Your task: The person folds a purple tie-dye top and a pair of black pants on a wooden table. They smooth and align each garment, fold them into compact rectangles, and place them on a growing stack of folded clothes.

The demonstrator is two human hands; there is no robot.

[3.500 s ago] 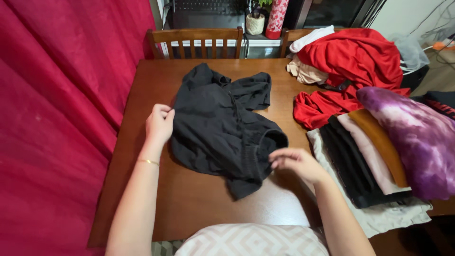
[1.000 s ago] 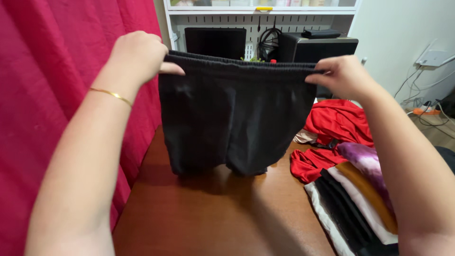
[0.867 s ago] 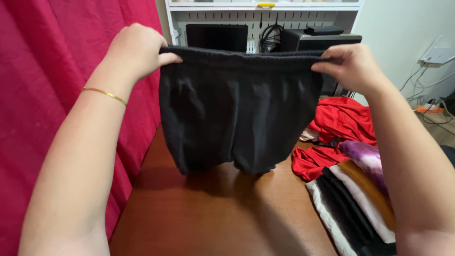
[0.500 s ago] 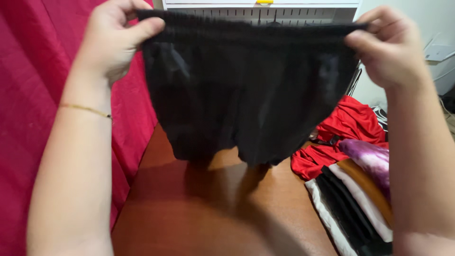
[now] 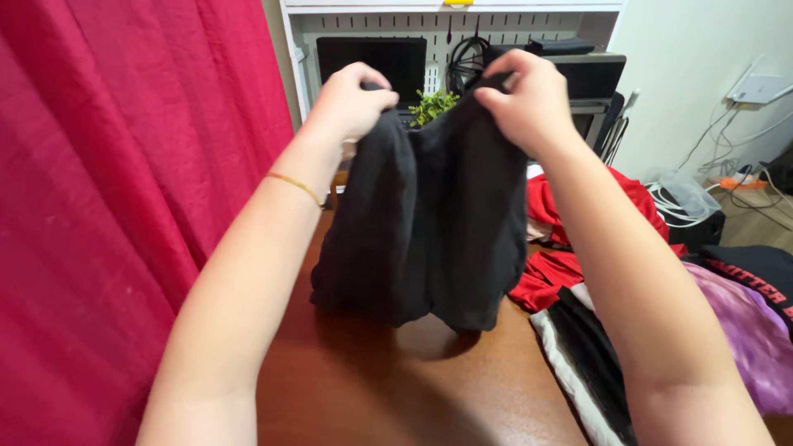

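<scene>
Black cloth: the soft black knit shorts (image 5: pixel 429 223) hang in the air between your hands, lower edge just above the brown wooden surface (image 5: pixel 372 388).
Step in hand: you look to be bringing the two ends of the waistband together, halving the shorts side to side.
Left hand: your left hand (image 5: pixel 351 103) is raised, wrist bent, fingers clamped on one end of the waistband.
Right hand: your right hand (image 5: pixel 529 103) is at the same height, near the left, pinching the other end.
Next move calls for: matching the two ends edge to edge, then lowering the shorts flat onto the bare wood without dragging.
Beside you: the red curtain (image 5: pixel 124 206) on your left; the crumpled red garment (image 5: pixel 570 248) and the folded dark and pale clothes (image 5: pixel 595 363) on your right.
</scene>
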